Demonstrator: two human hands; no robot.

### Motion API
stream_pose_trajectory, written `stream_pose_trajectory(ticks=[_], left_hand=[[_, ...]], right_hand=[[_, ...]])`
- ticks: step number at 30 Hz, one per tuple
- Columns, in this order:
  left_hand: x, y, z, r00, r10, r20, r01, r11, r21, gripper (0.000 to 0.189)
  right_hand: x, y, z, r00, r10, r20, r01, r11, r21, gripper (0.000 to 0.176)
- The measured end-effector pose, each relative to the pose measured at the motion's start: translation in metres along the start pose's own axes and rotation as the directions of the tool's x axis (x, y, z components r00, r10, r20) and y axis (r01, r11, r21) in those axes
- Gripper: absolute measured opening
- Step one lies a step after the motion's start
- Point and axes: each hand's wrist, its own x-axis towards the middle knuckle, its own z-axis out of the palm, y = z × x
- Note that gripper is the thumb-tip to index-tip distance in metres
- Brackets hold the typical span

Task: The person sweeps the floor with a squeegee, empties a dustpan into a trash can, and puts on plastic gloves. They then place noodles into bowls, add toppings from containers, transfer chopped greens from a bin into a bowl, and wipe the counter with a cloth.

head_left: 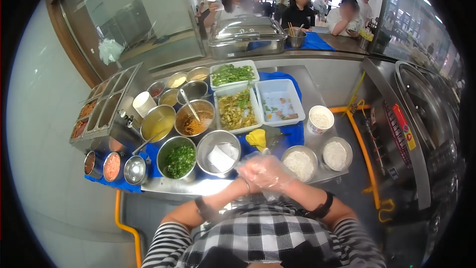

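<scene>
My two hands meet close to the near edge of the counter, in clear plastic gloves. My right hand (274, 172) lies over my left hand (251, 174), its fingers curled; anything between them is hidden. Most of my left hand's fingers are covered. Just left of them stands a steel bowl (202, 158) with folded white paper (223, 158) inside. To their right is a steel bowl of white, flour-like food (299, 164). A yellow cloth-like item (256, 139) lies just beyond.
A bowl of chopped greens (180, 161), sauce pots (195, 117) and plastic tubs (237, 109) crowd the counter. A paper cup (321, 120) and another white-filled bowl (337, 154) stand right. Beyond are a chafing dish (247, 37) and several people. An orange pipe (366, 156) runs at right.
</scene>
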Motion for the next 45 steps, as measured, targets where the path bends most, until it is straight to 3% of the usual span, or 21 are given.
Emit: stream_pose_trajectory(ticks=[1, 3, 4, 5, 6, 7, 14, 16, 17, 20, 24, 25, 26, 28, 30, 31, 34, 36, 38, 42, 45], left_hand=[[0.003, -0.01, 0.0, 0.998, 0.05, -0.027, -0.052, 0.997, -0.052, 0.018], [0.013, -0.05, 0.004, 0.887, -0.391, 0.247, 0.457, 0.822, -0.339, 0.042], [0.021, -0.029, -0.009, 0.886, -0.392, 0.246, 0.457, 0.823, -0.338, 0.042], [0.026, -0.002, -0.018, 0.873, -0.45, 0.189, 0.391, 0.415, -0.821, 0.062], [0.031, 0.018, -0.024, 0.834, -0.522, 0.177, 0.122, -0.139, -0.983, 0.082], [0.032, 0.02, -0.021, 0.835, -0.521, 0.178, 0.123, -0.139, -0.983, 0.082], [0.035, 0.02, -0.004, 0.946, -0.272, 0.175, 0.092, -0.293, -0.952, 0.084], [0.034, 0.012, 0.003, 0.929, -0.29, 0.231, 0.132, -0.323, -0.937, 0.072], [0.032, 0.001, 0.008, 0.912, -0.29, 0.292, 0.237, -0.21, -0.949, 0.065], [0.026, -0.007, 0.013, 0.948, -0.231, 0.218, 0.132, -0.336, -0.932, 0.058], [0.035, 0.01, 0.02, 0.984, -0.172, 0.037, -0.027, -0.355, -0.934, 0.064], [0.039, 0.011, 0.021, 0.983, -0.185, 0.009, -0.046, -0.294, -0.955, 0.064], [0.044, 0.013, 0.025, 0.975, -0.209, -0.072, -0.014, 0.268, -0.963, 0.062], [0.038, 0.009, 0.03, 0.914, -0.404, -0.035, 0.105, 0.319, -0.942, 0.05], [0.031, 0.001, 0.032, 0.801, -0.566, 0.196, 0.268, 0.046, -0.962, 0.036], [0.028, 0.005, 0.03, 0.771, -0.601, 0.21, 0.288, 0.035, -0.957, 0.028], [0.003, -0.017, 0.032, 0.694, -0.651, 0.307, 0.482, 0.104, -0.87, 0.029], [-0.017, -0.026, 0.031, 0.662, -0.682, 0.312, 0.523, 0.122, -0.844, 0.025], [-0.034, -0.03, 0.029, 0.54, -0.767, 0.346, 0.645, 0.113, -0.756, 0.025], [-0.057, -0.034, 0.037, 0.41, -0.824, 0.391, 0.692, 0.001, -0.722, 0.024], [-0.05, -0.037, 0.046, 0.437, -0.812, 0.387, 0.674, 0.011, -0.739, 0.03]], right_hand=[[-0.002, -0.004, -0.006, 1.0, -0.004, 0.001, 0.004, 1.0, 0.002, 0.019], [-0.006, -0.014, -0.025, 0.961, 0.176, -0.214, -0.157, 0.982, 0.101, 0.031], [-0.006, -0.011, -0.022, 0.961, 0.175, -0.214, -0.156, 0.982, 0.102, 0.031], [-0.008, -0.006, -0.016, 0.963, 0.116, -0.242, -0.123, 0.992, -0.015, 0.03], [-0.011, -0.001, -0.011, 0.963, 0.054, -0.263, -0.092, 0.987, -0.133, 0.03], [-0.017, 0.006, -0.009, 0.993, 0.092, -0.074, -0.107, 0.966, -0.234, 0.024], [-0.035, 0.009, -0.004, 0.983, -0.179, 0.04, 0.179, 0.984, 0.013, 0.013], [-0.039, 0.01, 0.001, 0.989, -0.14, 0.051, 0.13, 0.977, 0.169, 0.015], [-0.042, 0.01, 0.003, 0.992, -0.112, 0.061, 0.087, 0.944, 0.317, 0.018], [-0.05, 0.003, -0.012, 0.94, 0.188, 0.284, -0.25, 0.947, 0.203, 0.012], [-0.054, 0.006, -0.001, 0.98, 0.084, 0.178, -0.148, 0.91, 0.386, 0.013], [-0.053, 0.012, 0.008, 0.996, 0.007, 0.094, -0.04, 0.932, 0.36, 0.013], [-0.057, 0.016, 0.01, 0.995, 0.051, 0.089, -0.08, 0.927, 0.366, 0.013], [-0.058, 0.018, 0.002, 0.966, 0.107, 0.234, -0.178, 0.934, 0.311, 0.014], [-0.064, 0.024, 0.003, 0.943, 0.182, 0.279, -0.258, 0.929, 0.267, 0.016], [-0.068, 0.027, 0.005, 0.919, 0.223, 0.325, -0.303, 0.927, 0.222, 0.017], [-0.091, 0.047, 0.01, 0.976, 0.178, 0.125, -0.216, 0.867, 0.45, 0.02], [-0.107, 0.055, -0.002, 0.916, 0.322, 0.237, -0.4, 0.729, 0.556, 0.021], [-0.123, 0.061, -0.011, 0.668, 0.638, 0.382, -0.701, 0.367, 0.612, 0.02], [-0.159, 0.076, -0.013, 0.6, 0.713, 0.363, -0.709, 0.263, 0.655, 0.02], [-0.166, 0.079, -0.015, 0.514, 0.824, 0.238, -0.74, 0.285, 0.61, 0.023]])
